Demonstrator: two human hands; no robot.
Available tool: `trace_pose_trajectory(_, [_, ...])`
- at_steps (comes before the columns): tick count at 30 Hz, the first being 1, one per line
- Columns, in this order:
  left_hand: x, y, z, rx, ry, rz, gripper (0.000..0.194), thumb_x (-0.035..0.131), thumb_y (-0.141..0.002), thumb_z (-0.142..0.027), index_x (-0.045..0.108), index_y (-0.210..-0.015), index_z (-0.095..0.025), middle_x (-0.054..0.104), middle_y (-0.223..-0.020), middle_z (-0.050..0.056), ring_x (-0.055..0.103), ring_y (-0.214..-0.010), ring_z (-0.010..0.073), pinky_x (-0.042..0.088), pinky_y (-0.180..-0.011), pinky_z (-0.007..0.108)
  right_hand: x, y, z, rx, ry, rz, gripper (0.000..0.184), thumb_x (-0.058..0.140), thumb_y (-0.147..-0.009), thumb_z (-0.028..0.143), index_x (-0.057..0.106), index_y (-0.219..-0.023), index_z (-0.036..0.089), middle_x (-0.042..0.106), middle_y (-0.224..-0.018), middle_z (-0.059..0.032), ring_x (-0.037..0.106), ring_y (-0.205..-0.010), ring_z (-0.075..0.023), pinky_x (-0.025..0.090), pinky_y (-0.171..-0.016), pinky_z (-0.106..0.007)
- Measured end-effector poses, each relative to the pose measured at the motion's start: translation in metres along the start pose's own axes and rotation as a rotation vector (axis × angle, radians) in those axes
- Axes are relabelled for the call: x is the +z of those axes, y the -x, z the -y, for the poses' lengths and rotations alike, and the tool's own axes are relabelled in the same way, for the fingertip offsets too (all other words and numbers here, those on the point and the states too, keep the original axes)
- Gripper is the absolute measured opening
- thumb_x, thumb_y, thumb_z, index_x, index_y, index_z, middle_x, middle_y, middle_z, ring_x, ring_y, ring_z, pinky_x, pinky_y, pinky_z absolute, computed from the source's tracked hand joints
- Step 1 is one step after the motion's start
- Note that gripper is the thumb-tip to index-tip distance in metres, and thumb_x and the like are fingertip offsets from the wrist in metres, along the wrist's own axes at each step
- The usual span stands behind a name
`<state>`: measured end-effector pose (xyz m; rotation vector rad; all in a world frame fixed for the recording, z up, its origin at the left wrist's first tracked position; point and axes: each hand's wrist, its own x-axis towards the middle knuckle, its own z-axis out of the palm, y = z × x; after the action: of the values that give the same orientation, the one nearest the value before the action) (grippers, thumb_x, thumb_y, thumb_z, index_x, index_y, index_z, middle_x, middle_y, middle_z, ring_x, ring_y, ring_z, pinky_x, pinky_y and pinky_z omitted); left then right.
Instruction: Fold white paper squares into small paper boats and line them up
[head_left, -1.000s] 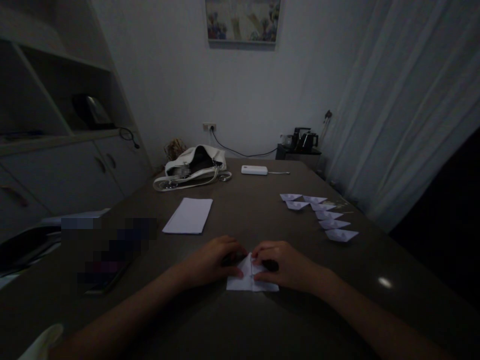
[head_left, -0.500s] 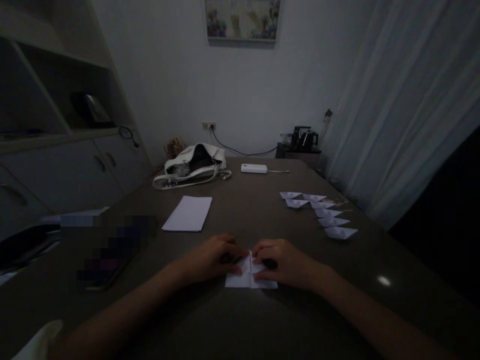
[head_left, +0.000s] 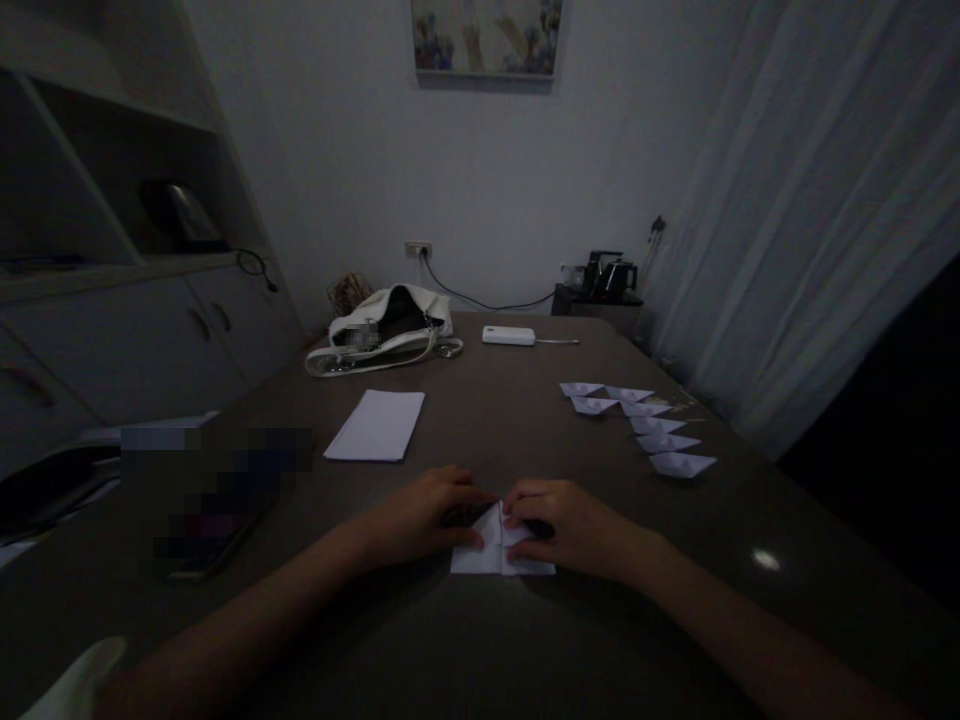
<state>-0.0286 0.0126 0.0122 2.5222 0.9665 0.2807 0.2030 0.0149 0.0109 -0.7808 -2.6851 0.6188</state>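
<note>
The tabletop [head_left: 480, 645] lies beneath all fingers. The white bag [head_left: 436, 308] sits well beyond the left fingers, unmoved. The paper stack [head_left: 377, 427] lies ahead and left of them, apart, also unchanged.

Left hand [head_left: 427, 512]: thumb and index are spread; the thumb rests on the left flap. The index has straightened slightly and now reaches the peak, next to the right fingertips. Right hand [head_left: 574, 525]: fingers are curled, index at the upper right edge, thumb lower on the right flap; position is essentially unchanged. Whether either hand pinches a layer cannot be told.

The folded sheet [head_left: 491, 560] lies between both sets of fingertips, peak pointing away, center crease visible. Its outline is unchanged, so the fold appears to be at the same stage. Seven paper boats [head_left: 658, 425] stand beyond and right of the right fingers, undisturbed.
</note>
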Motion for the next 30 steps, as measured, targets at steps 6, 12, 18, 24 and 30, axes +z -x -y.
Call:
trace_pose_trajectory(6, [0.006,0.001,-0.008,-0.003,-0.073,-0.041,0.044,0.059,-0.080,-0.049,0.059,-0.112,-0.019,0.054,-0.095,0.007,0.052,-0.085,0.0201,0.041,-0.071,0.029,0.000,0.000,0.005,0.003,0.021,-0.028,0.012,0.062,-0.080,0.022,0.062,-0.091,0.016,0.060,-0.093,-0.0051,0.056,-0.085,-0.0151,0.043,-0.074,-0.026])
trace_pose_trajectory(12, [0.014,0.001,-0.015,-0.038,-0.155,-0.058,0.026,0.046,-0.090,-0.031,0.059,-0.107,-0.017,0.055,-0.095,0.008,0.054,-0.081,0.0175,0.043,-0.070,0.027,-0.001,-0.001,0.007,0.145,0.165,-0.240,0.014,0.052,-0.083,0.012,0.056,-0.096,0.015,0.060,-0.090,-0.0054,0.054,-0.084,-0.0163,0.042,-0.072,-0.027])
trace_pose_trajectory(18, [0.020,0.000,-0.018,-0.099,-0.143,-0.099,0.026,0.041,-0.089,-0.018,0.057,-0.110,-0.017,0.056,-0.093,0.007,0.056,-0.079,0.0174,0.045,-0.069,0.028,0.005,-0.004,0.012,0.148,0.407,-0.100,0.021,0.047,-0.083,0.003,0.064,-0.086,0.014,0.062,-0.087,-0.0079,0.051,-0.085,-0.0196,0.042,-0.072,-0.030])
trace_pose_trajectory(24, [0.029,-0.004,-0.016,-0.184,-0.033,-0.178,0.022,0.053,-0.086,-0.031,0.059,-0.102,-0.017,0.059,-0.092,0.006,0.055,-0.080,0.0181,0.043,-0.068,0.027,0.011,-0.002,0.019,0.222,0.280,-0.056,0.024,0.047,-0.087,0.010,0.065,-0.102,0.015,0.061,-0.092,-0.0090,0.055,-0.086,-0.0185,0.043,-0.072,-0.029])
trace_pose_trajectory(30, [0.031,-0.007,-0.013,-0.216,0.099,-0.252,0.015,0.059,-0.081,-0.023,0.062,-0.093,-0.016,0.058,-0.081,0.003,0.053,-0.071,0.0148,0.039,-0.061,0.023,0.011,0.001,0.023,0.258,0.207,-0.088,0.022,0.053,-0.084,0.020,0.063,-0.103,0.015,0.058,-0.094,-0.0096,0.054,-0.089,-0.0199,0.043,-0.074,-0.031])
